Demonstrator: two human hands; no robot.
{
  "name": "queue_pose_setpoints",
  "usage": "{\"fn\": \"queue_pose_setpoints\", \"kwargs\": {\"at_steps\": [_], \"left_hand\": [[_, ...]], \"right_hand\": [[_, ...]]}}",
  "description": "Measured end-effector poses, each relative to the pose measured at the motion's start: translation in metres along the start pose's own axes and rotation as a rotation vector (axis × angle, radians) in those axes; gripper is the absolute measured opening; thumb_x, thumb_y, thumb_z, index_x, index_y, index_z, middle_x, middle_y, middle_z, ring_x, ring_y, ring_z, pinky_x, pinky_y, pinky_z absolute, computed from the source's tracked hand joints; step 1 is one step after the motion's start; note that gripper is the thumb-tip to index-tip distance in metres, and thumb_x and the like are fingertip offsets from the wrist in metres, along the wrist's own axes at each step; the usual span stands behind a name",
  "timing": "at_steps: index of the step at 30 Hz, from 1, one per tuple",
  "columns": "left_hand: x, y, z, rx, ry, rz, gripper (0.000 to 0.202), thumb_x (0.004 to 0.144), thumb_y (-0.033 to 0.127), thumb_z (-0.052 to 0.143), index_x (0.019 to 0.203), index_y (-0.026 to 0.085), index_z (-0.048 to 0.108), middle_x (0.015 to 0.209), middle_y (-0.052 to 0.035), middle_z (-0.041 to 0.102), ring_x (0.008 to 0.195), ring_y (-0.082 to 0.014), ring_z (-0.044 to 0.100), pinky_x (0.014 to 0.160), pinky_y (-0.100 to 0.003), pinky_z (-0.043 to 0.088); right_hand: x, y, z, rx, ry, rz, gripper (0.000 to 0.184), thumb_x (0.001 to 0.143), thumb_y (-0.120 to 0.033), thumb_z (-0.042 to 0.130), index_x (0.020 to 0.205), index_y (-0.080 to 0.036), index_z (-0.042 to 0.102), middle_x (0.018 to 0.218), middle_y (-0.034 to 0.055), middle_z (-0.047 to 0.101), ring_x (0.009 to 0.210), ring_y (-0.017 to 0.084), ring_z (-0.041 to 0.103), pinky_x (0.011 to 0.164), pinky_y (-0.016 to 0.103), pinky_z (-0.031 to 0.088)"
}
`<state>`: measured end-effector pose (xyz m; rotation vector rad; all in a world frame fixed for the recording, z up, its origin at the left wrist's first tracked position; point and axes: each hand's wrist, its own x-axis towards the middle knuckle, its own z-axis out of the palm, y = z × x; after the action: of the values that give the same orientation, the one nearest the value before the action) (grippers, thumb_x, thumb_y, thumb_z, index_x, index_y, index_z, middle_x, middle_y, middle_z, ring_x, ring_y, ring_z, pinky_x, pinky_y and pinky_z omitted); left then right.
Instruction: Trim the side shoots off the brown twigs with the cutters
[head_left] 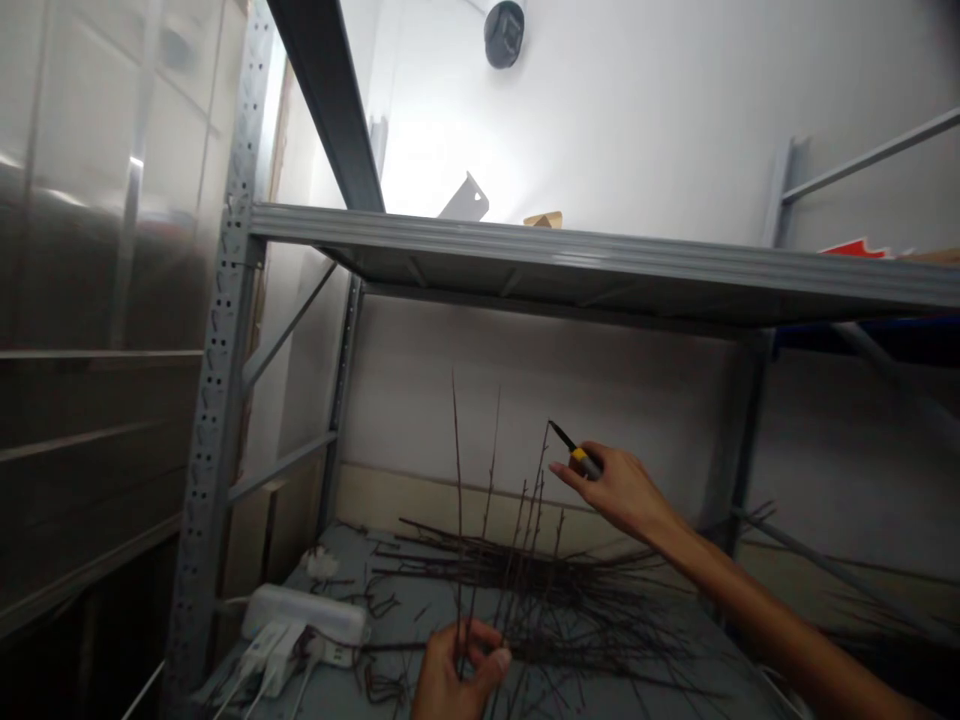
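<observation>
My left hand is closed around the bases of several thin dark twigs, holding them upright above the lower shelf. My right hand is raised beside the twig tips, fingers closed on a small tool with a yellow band and a dark pointed tip. The tip touches or nearly touches the top of one twig. Beneath both hands a loose pile of more dark twigs lies across the grey shelf board.
A white power strip with plugged cables sits at the shelf's front left. A grey metal upper shelf spans overhead, with a perforated upright at left. A round dark device hangs on the white wall.
</observation>
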<state>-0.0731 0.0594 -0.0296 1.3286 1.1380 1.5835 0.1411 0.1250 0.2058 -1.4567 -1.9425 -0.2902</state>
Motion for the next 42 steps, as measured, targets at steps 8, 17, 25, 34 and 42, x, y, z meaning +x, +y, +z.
{"fn": "queue_pose_setpoints", "kwargs": {"at_steps": [8,17,25,34,42], "left_hand": [[-0.007,0.027,0.002,-0.116,-0.123,-0.187,0.043,0.069,0.051,0.082,0.091,0.016,0.073,0.072,0.0024,0.062,0.048,-0.0088,0.048,0.045,-0.021,0.037],[-0.010,0.023,-0.005,-0.110,-0.246,-0.184,0.042,0.074,0.050,0.081,0.093,0.014,0.069,0.080,0.0008,0.066,0.032,-0.0001,0.033,0.028,-0.017,0.022],[-0.007,0.028,-0.008,-0.228,-0.316,-0.110,0.049,0.089,0.057,0.063,0.115,0.016,0.061,0.090,-0.0064,0.075,0.037,-0.0095,0.063,0.030,-0.015,0.034],[0.005,0.037,0.004,-0.258,-0.262,-0.038,0.046,0.085,0.056,0.069,0.105,0.015,0.070,0.114,-0.0120,0.072,0.059,-0.0157,0.073,0.036,-0.016,0.044],[0.006,0.034,0.001,-0.403,-0.282,-0.053,0.040,0.074,0.046,0.084,0.090,0.012,0.072,0.088,-0.0051,0.069,0.058,-0.0139,0.067,0.045,-0.024,0.057]], "right_hand": [[-0.082,-0.064,0.053,0.426,-0.201,0.067,0.024,0.081,-0.045,0.070,0.087,-0.022,0.069,0.091,0.0058,0.076,0.085,0.025,0.069,0.076,0.032,0.048],[-0.097,-0.073,0.086,0.561,-0.335,0.118,0.012,0.075,-0.027,0.073,0.084,-0.020,0.069,0.084,0.0032,0.075,0.079,0.022,0.069,0.072,0.030,0.049],[-0.101,-0.066,0.082,0.535,-0.319,0.120,0.010,0.076,-0.026,0.070,0.084,-0.021,0.068,0.080,0.0013,0.073,0.076,0.021,0.067,0.069,0.029,0.046],[-0.101,-0.064,0.072,0.503,-0.300,0.110,0.006,0.073,-0.021,0.068,0.079,-0.021,0.067,0.079,0.0011,0.072,0.075,0.021,0.064,0.068,0.029,0.044],[-0.103,-0.057,0.065,0.496,-0.293,0.107,0.006,0.074,-0.025,0.069,0.074,-0.020,0.065,0.071,-0.0006,0.067,0.069,0.019,0.059,0.064,0.028,0.041]]}}
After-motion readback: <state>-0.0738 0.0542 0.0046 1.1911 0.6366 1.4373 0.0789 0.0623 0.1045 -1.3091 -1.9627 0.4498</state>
